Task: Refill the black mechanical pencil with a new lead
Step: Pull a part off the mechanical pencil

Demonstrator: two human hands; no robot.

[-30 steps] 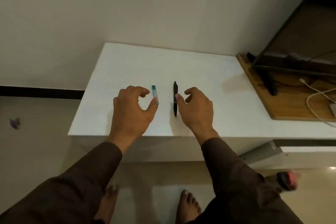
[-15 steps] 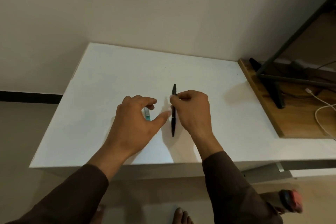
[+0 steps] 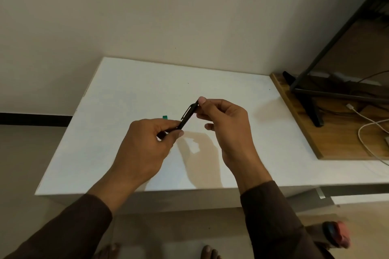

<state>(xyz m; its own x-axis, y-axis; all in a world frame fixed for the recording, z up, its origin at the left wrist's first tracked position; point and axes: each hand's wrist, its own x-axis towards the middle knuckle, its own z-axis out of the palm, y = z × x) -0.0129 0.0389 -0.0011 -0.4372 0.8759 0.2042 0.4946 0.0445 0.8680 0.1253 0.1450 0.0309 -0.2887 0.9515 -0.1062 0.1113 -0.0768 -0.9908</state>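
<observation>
The black mechanical pencil [image 3: 188, 115] is lifted above the white table [image 3: 117, 99], held slanted between both hands. My left hand [image 3: 147, 145] pinches its lower, tip end. My right hand [image 3: 223, 124] grips its upper, cap end, thumb pressed on the top beside the clip. The green-capped lead case [image 3: 165, 117] lies on the table just behind my left hand; only its green end shows.
A wooden board [image 3: 336, 145] lies at the table's right with a black stand [image 3: 311, 101] and a white cable [image 3: 366, 124] on it. A wall runs behind the table. Bare feet and a red-blue object [image 3: 336, 233] are on the floor below.
The right hand lifted the pencil off the table. The left hand left the lead case and took the pencil's lower end. The camera moved closer.
</observation>
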